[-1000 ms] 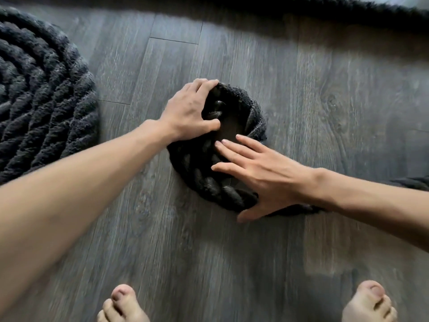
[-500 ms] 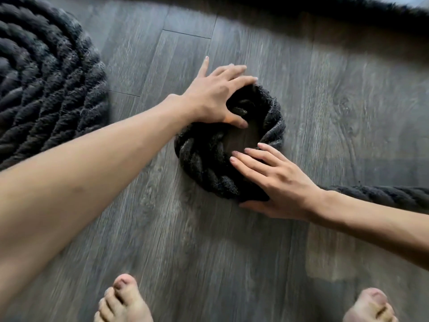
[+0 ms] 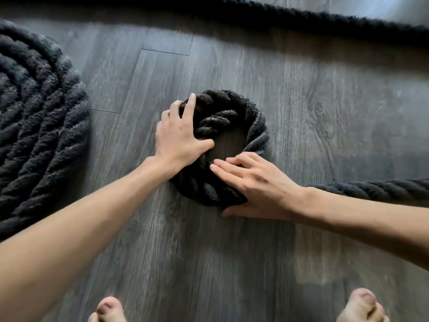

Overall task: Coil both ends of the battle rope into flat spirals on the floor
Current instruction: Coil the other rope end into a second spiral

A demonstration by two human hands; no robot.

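With one finished spiral [image 3: 34, 126] flat on the floor [image 3: 325, 101] at left, your left hand [image 3: 183, 133] clasps the small loop of battle rope [image 3: 257, 131], thumb inside, your right hand [image 3: 257, 189] presses its near arc with spread fingers; it looks heavy, stiff and springy, so grip its full thickness.
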